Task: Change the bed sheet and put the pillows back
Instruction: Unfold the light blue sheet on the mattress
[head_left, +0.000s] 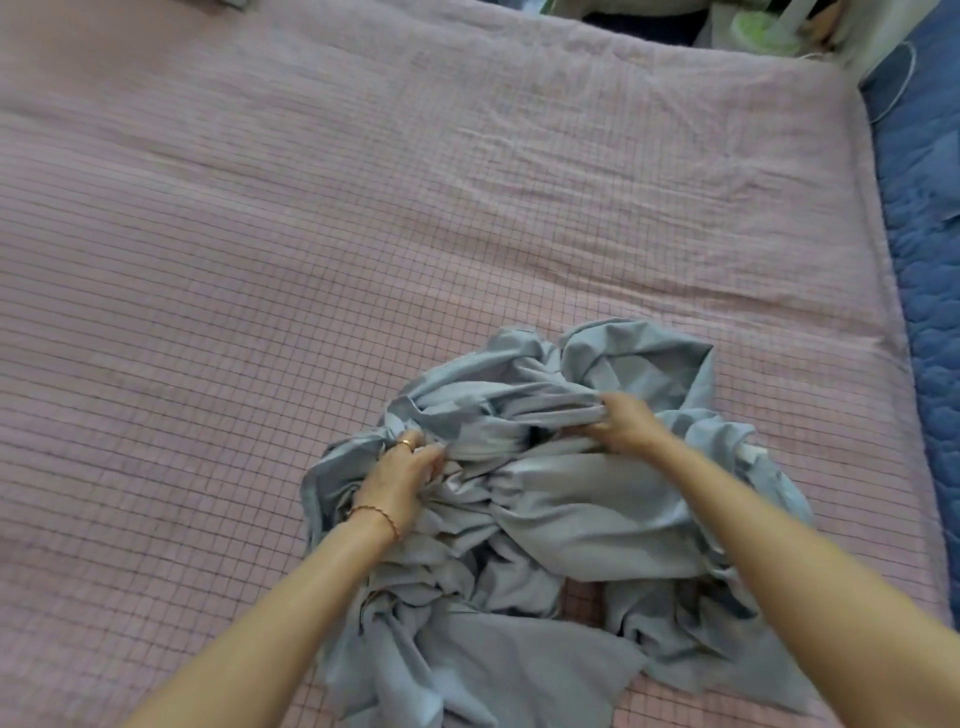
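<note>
Nearest to us: a grey-blue bed sheet (545, 519) lies crumpled in a heap on the near part of the bed, its lower folds running off the bottom edge of the view. Both forearms reach in from below.

Left hand (400, 478): fingers curled into a bunch of the sheet at the heap's left side; ring and wrist chain visible. We read this as a firm grip on the cloth.

Right hand (623, 421): fingers and thumb pinch a gathered ridge of the same sheet, toward the heap's far right. Between the two hands the fabric is drawn into taut pleats.

Beneath and beyond: a pink checked quilted cover (311, 234) spans the mattress, lightly wrinkled toward the far right corner.

Progress, our judgement: early to middle. The sheet is bunched, not spread; no corner is laid out or tucked. Whether this sheet is the one coming off or the fresh one going on, we cannot tell. Spreading or removal, tucking and all pillow placement remain.

Not seen: no pillows in view. The sheet's edges and corners are buried in the folds.

Far right: a blue quilted mat (924, 234) beside the bed. Far top right: blurred clutter, a green-and-white object (763, 28), not identifiable.
</note>
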